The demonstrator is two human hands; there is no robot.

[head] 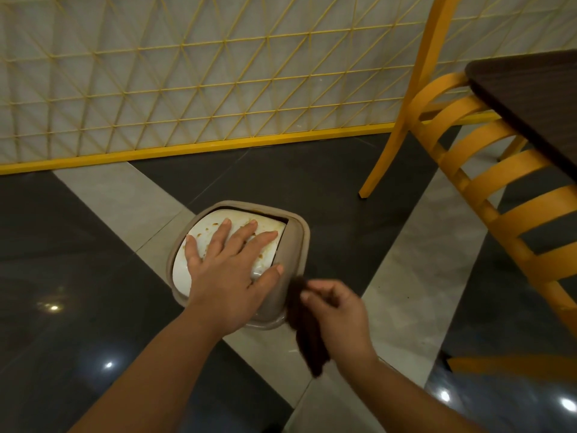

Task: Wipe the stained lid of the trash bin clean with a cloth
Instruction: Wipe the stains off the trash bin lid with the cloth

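Observation:
A small beige trash bin [296, 239] stands on the floor, seen from above. Its white swing lid [182, 270] carries brown and orange stains, mostly along the far and right parts. My left hand [229, 267] lies flat on the lid with fingers spread, covering its middle. My right hand [338, 314] hovers just right of the bin's near corner, fingers pinched on a dark brown cloth [307, 335] that hangs down beside the bin. The cloth is not touching the white lid.
A yellow wooden chair [487, 182] stands to the right, with a dark table top [530, 98] beyond it. A yellow lattice partition [193, 89] runs along the back. The floor is glossy dark and light tiles [78, 276].

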